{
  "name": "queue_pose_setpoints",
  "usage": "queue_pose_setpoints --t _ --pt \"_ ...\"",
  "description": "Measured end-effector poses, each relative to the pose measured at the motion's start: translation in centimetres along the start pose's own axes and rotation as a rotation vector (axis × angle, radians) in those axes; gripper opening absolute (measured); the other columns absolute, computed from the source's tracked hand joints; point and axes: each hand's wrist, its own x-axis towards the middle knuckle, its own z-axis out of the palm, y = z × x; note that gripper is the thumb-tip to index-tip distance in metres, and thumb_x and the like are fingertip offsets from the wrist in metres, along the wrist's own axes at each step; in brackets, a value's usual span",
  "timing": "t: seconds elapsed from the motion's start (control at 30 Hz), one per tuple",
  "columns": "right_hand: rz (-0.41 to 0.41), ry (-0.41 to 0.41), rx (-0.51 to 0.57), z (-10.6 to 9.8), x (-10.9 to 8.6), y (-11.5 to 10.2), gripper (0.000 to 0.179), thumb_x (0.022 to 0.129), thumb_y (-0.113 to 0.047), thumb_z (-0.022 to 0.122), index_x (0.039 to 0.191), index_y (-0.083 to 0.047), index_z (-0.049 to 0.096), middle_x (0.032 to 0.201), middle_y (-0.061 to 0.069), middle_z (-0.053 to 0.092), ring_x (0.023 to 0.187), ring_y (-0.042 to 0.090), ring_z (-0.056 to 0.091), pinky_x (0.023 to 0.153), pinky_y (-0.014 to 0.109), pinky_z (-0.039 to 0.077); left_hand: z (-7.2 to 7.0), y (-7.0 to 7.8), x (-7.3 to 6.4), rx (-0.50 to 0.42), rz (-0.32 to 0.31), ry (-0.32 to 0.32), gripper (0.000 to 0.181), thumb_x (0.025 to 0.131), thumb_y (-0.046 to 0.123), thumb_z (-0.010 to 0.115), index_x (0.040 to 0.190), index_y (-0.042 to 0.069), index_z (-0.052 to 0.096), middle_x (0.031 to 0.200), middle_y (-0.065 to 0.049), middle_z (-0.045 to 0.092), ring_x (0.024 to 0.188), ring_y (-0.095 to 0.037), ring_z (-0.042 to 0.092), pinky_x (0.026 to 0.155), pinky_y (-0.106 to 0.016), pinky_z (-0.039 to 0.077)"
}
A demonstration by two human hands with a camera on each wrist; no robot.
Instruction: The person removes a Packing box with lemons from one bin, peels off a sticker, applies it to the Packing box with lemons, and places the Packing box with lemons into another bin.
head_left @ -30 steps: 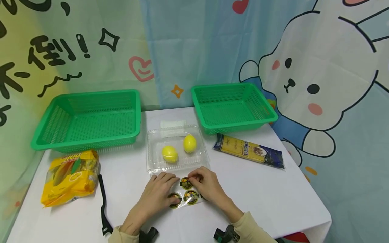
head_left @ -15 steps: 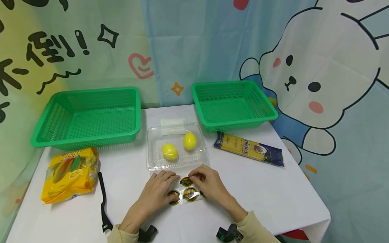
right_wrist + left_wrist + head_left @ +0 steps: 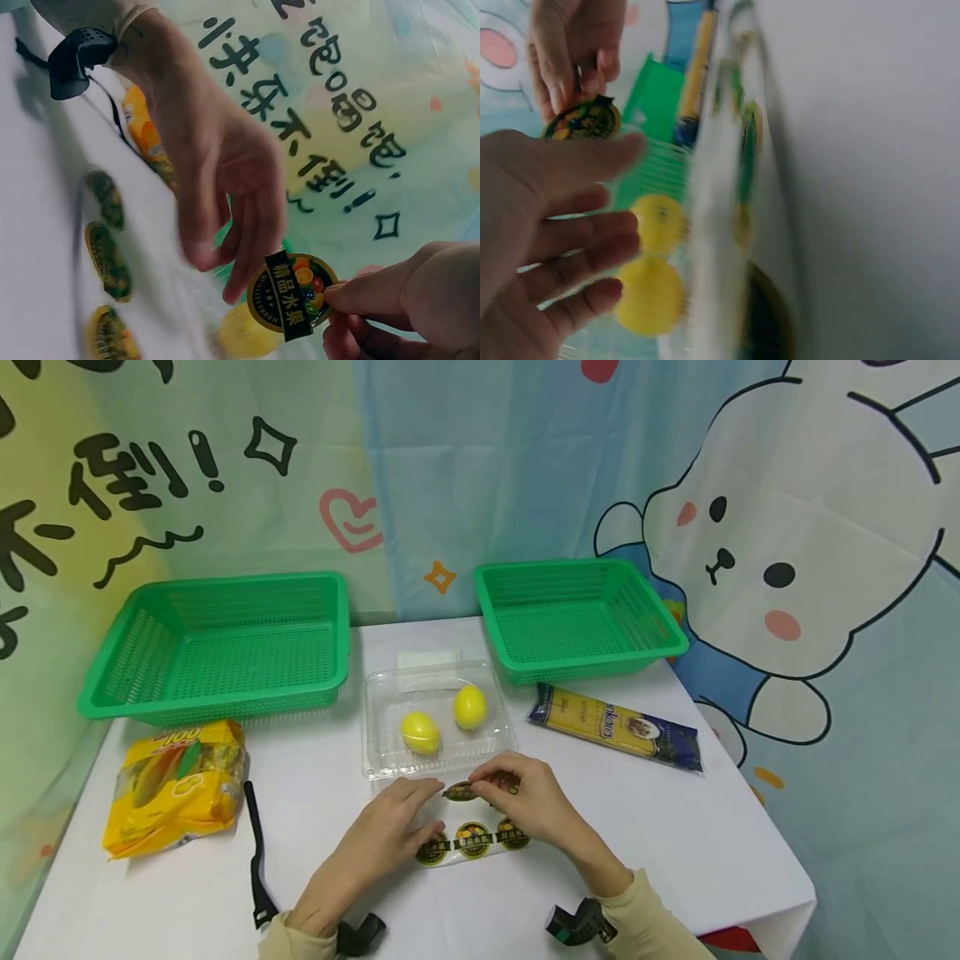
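My right hand (image 3: 528,797) pinches the edge of a round black-and-gold fruit sticker (image 3: 289,296) between thumb and forefinger. The sticker is lifted clear of its sheet in the right wrist view. My left hand (image 3: 386,831) is at the left of the sticker sheet (image 3: 483,854), its fingers loosely bent with nothing between them. Several similar stickers remain on the glossy sheet, which lies in front of the clear plastic tray (image 3: 381,718). Two yellow lemons (image 3: 421,732) sit inside that tray. The left wrist view is blurred around the sheet.
Two green baskets, a left one (image 3: 217,706) and a right one (image 3: 592,670), stand at the back. A yellow snack bag (image 3: 176,789) and a black strap (image 3: 257,860) lie at left. On the right is a pasta packet (image 3: 615,728).
My right hand has drawn a sticker up off the sheet, moving slightly up and right. My left hand's fingers have spread a little, and more of the sheet's stickers show.
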Motion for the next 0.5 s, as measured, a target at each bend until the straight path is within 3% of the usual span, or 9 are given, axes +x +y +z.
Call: queue_pose_setpoints --t 0.17,0.27,0.37,0.5 --pt "-0.065 0.003 -0.043 -0.6 0.9 -1.8 0.008 0.095 -0.011 0.078 0.103 -0.012 0.079 0.092 -0.003 0.071 0.077 0.006 0.061 0.069 0.024 0.055 -1.3 0.8 0.9 -0.117 0.048 0.221 0.039 0.086 0.016 0.087 0.121 0.006 0.072 0.105 -0.003 0.076 0.091 -0.016 0.071 0.074 -0.030 0.060" --pt "-0.089 0.015 -0.077 -0.5 1.5 -2.5 0.008 0.095 -0.012 0.078 0.102 -0.013 0.080 0.091 -0.005 0.071 0.077 0.006 0.059 0.068 0.023 0.052 -1.8 1.0 1.8 -0.172 0.060 0.313 0.024 0.088 0.008 0.084 0.110 0.007 0.074 0.094 -0.001 0.075 0.080 -0.011 0.067 0.063 -0.025 0.055" --pt "-0.102 0.038 -0.089 -0.3 2.1 -3.0 0.008 0.095 -0.013 0.078 0.103 -0.014 0.080 0.092 -0.005 0.072 0.078 0.007 0.059 0.069 0.023 0.051 -2.2 1.0 2.5 -0.231 0.030 0.363 0.014 0.089 0.002 0.082 0.101 0.007 0.076 0.087 0.000 0.074 0.075 -0.009 0.065 0.058 -0.025 0.053" --pt "-0.103 0.095 -0.072 0.0 2.7 -3.2 0.012 0.095 -0.014 0.079 0.107 -0.015 0.080 0.101 -0.002 0.073 0.083 0.010 0.062 0.070 0.024 0.051 -2.9 1.0 3.4 -0.266 -0.037 0.383 0.009 0.092 0.002 0.079 0.099 0.005 0.077 0.086 -0.002 0.074 0.074 -0.009 0.066 0.059 -0.026 0.056"
